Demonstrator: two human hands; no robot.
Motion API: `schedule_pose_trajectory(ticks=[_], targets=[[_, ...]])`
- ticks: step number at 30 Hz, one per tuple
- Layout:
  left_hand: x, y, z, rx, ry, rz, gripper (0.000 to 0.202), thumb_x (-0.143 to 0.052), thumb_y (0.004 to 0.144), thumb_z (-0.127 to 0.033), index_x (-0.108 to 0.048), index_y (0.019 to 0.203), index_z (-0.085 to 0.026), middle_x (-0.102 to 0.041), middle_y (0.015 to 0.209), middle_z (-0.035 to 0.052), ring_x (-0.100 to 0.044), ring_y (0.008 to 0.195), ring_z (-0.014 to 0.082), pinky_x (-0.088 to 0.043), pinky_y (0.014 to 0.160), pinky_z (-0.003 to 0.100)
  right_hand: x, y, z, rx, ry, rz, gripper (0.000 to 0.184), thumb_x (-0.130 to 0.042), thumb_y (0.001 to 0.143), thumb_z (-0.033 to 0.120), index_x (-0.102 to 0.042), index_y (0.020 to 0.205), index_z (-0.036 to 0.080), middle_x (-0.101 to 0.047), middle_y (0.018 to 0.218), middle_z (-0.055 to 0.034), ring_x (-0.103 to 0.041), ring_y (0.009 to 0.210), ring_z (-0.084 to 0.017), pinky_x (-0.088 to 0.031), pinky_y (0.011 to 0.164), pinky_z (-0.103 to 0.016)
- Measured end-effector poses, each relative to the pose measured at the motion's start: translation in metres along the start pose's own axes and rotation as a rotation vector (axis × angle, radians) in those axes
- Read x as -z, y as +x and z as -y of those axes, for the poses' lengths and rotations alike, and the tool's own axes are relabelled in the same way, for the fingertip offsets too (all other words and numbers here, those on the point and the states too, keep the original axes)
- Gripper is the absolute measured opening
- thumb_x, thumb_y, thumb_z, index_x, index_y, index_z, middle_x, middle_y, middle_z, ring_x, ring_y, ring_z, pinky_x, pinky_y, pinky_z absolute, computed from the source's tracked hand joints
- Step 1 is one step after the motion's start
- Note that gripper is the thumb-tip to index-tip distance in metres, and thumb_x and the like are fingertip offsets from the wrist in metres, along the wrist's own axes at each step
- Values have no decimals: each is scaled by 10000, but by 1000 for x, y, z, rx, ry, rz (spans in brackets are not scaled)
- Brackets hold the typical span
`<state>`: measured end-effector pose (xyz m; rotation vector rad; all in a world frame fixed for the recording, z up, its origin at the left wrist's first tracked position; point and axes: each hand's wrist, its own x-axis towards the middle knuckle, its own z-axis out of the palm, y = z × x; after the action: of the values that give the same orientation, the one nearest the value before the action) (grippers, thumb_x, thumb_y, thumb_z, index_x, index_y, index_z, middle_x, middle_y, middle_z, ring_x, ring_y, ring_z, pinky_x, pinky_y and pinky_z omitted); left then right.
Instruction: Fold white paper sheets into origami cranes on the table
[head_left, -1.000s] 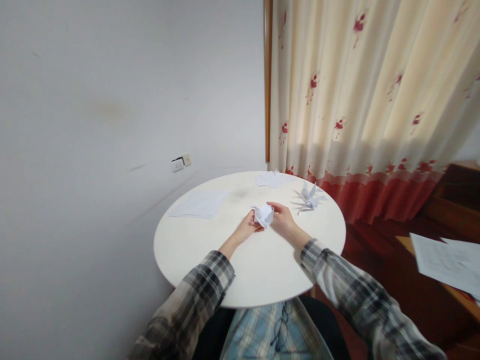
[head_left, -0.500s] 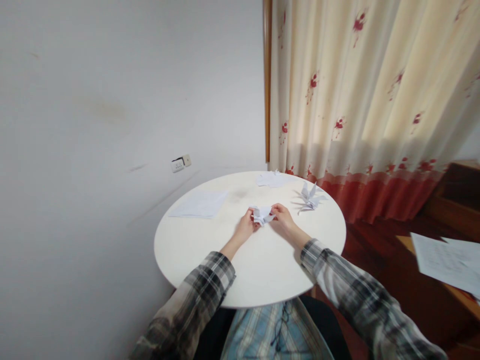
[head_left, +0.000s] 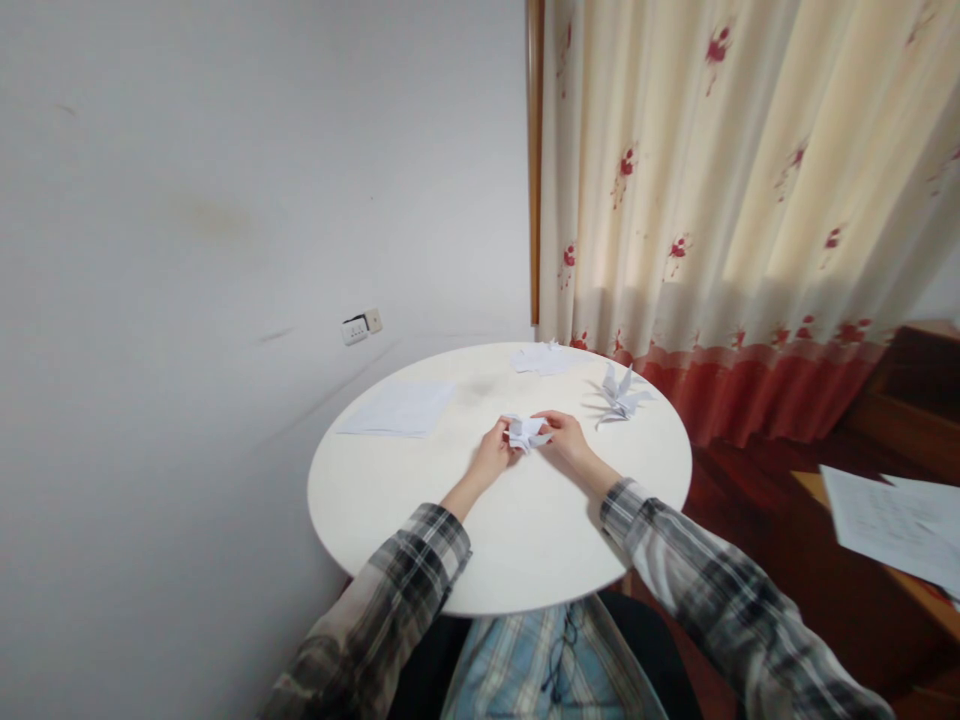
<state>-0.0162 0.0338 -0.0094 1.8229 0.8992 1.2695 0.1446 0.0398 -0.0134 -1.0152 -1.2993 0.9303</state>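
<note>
A small piece of folded white paper [head_left: 526, 432] is held between both my hands just above the round white table [head_left: 390, 490]. My left hand [head_left: 491, 457] pinches its left side with closed fingers. My right hand [head_left: 570, 440] pinches its right side, fingers curled over the top. Both sleeves are plaid. A finished white paper crane [head_left: 619, 396] stands on the table a little beyond and to the right of my right hand.
A stack of flat white sheets [head_left: 400, 408] lies at the table's left. More folded paper pieces [head_left: 543, 358] lie at the far edge. A flowered curtain [head_left: 735, 200] hangs behind. To the right, a wooden desk [head_left: 870, 560] carries loose printed sheets [head_left: 892, 525].
The folded paper has been pressed flatter and lower between my hands than a second ago. My hands have drawn slightly closer together; nothing else on the table moved.
</note>
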Motion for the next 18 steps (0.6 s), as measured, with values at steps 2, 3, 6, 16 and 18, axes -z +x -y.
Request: schedule_pose_trajectory(ticks=[2,3,6,16,18], targets=[[0,-1,-2,3,11,8,202,-523,597,-64,-494,748,-196,-567,695,-25,-518,635,114,-400,624,226,2,0,0,0,-31,-29,202,-532,560,225,-659,701,157,-625,607,-12,-512,522,-115,-394,511,-231],[0,-1,-4,5,18,10,203,-520,598,-59,-492,746,-195,-565,690,-26,-518,634,113,-398,619,222,2,0,0,-6,-39,-38,193,-526,560,223,-659,683,155,-618,589,-12,-510,514,-116,-393,510,-233],[0,-1,-5,0,40,18,206,-506,605,-46,-482,748,-193,-560,683,-31,-516,629,107,-394,608,212,3,1,0,-27,-35,-41,192,-510,559,218,-656,664,151,-598,543,-4,-497,481,-113,-378,496,-235],[1,-1,-2,-53,217,1,247,-423,644,-5,-509,810,-167,-565,739,-25,-520,696,102,-410,702,224,0,-3,4,-216,205,-57,148,-537,530,159,-579,671,141,-543,494,27,-460,428,-85,-313,436,-205],[2,-1,1,-69,256,-14,257,-406,651,-1,-514,814,-167,-566,747,-17,-523,708,108,-411,715,232,0,-4,5,-279,298,10,91,-548,513,142,-536,604,145,-514,459,35,-434,399,-74,-279,411,-199]])
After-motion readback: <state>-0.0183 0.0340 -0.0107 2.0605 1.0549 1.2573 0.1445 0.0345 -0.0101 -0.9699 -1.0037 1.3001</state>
